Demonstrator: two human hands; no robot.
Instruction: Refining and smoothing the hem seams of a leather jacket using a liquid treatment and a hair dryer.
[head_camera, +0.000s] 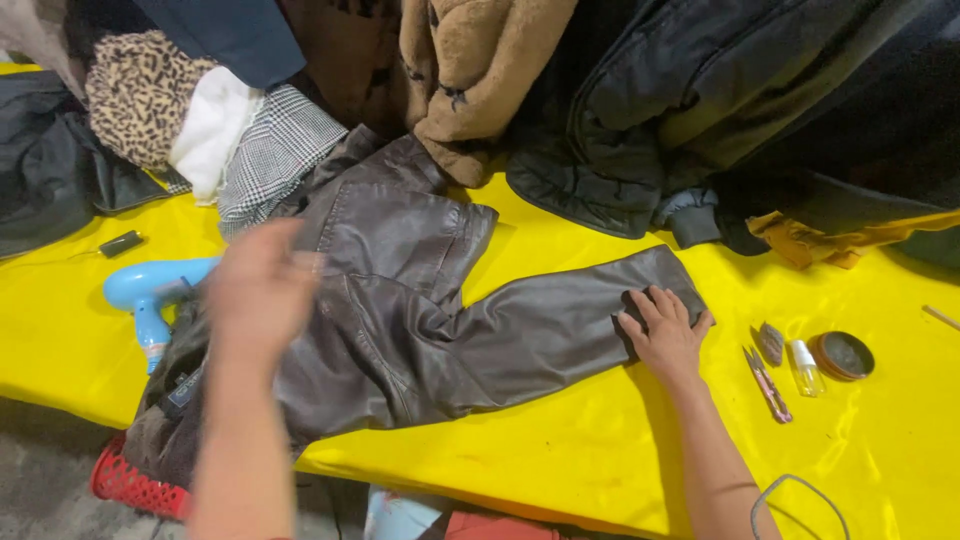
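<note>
A dark brown leather jacket (420, 300) lies spread on a yellow table cover (560, 440), one sleeve stretched out to the right. My right hand (665, 330) rests flat on the end of that sleeve, fingers apart. Blurred, my left hand (262, 285) hovers above the jacket's left side with the fingers loosely spread and nothing in it. Just left of this hand a light blue handheld device (150, 290) lies partly under the jacket.
Right of the sleeve lie small snips (767, 383), a little clear bottle (805, 367), a round brown tin (842, 355) and a small dark piece (771, 343). Piled coats and garments (640, 110) fill the back. A red basket (130, 485) sits below the front left edge.
</note>
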